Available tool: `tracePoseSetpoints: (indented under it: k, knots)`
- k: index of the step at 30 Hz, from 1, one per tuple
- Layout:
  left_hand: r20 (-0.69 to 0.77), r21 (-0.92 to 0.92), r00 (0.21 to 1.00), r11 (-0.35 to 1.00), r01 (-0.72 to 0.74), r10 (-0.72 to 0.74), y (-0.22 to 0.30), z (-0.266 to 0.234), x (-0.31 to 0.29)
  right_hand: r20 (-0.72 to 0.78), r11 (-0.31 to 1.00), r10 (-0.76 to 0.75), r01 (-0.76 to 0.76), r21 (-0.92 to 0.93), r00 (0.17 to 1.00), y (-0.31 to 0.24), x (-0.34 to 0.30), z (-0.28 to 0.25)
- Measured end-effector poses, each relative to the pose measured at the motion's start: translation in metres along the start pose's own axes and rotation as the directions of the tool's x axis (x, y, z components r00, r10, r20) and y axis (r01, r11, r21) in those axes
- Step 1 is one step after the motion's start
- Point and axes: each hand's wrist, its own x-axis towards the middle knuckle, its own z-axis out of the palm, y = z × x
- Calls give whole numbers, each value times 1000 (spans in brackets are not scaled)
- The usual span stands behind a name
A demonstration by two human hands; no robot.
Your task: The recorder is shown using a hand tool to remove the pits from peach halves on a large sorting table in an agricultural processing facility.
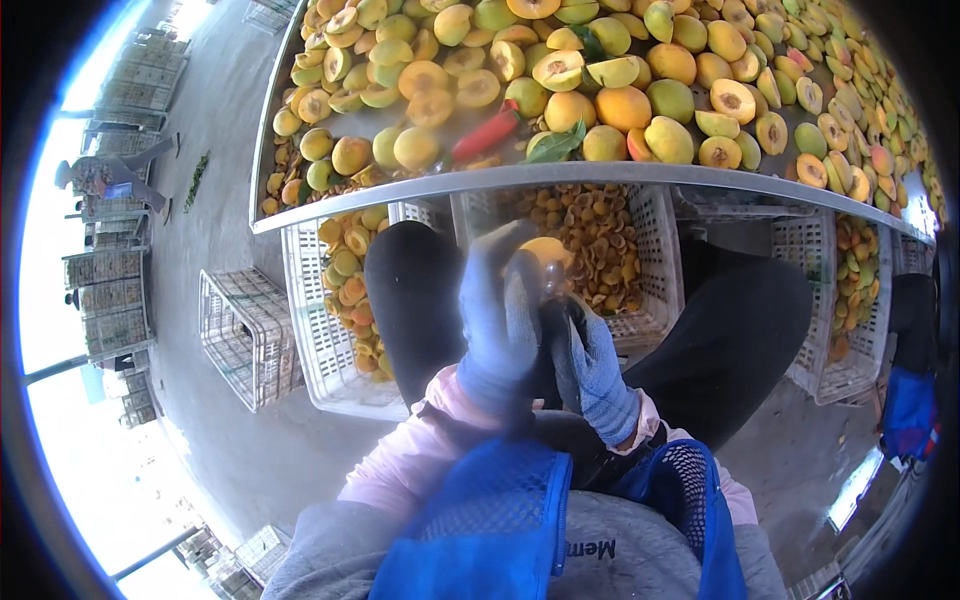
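Observation:
My left hand [492, 315], in a pale blue work glove and blurred by motion, is raised between my knees. Its fingers curl round a yellow peach [547, 250]. Close against it, my right hand [597, 375] wears a blue glove with a dark palm and has its fingers closed. Something small and shiny shows between the two hands, too blurred to name. Just beyond them, a metal-edged table [600, 177] bears many whole and halved peaches [625, 106]. A red-handled tool [487, 132] lies among the fruit near the table's edge.
Under the table, a white crate [655, 240] holds brownish fruit pieces. Crates of peaches stand at the left [320, 345] and right [810, 245]. Another crate [250, 335] sits on the floor. Crate stacks and a person [115, 178] are at far left; another person's leg [912, 315] is at right.

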Motion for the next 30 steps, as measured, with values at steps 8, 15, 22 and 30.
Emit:
tracePoseSetpoints:
  k: [8, 15, 22, 30]
  knots:
    - [-20, 28, 998, 998, -57, 58, 0, 9, 8, -56, 982, 88, -78, 169, 995, -17, 3, 6]
    - [186, -116, 968, 974, 192, -169, -4, 1, 10, 0, 990, 23, -23, 142, 1000, -10, 3, 1]
    - [642, -243, 574, 575, 781, -509, -7, -17, 38, 121, 767, 561, -569, 296, 819, -63, 15, -1]
    - [515, -155, 787, 866, 475, -340, -20, -11, 24, 649, 309, 469, -800, 515, 599, -48, 11, -16]
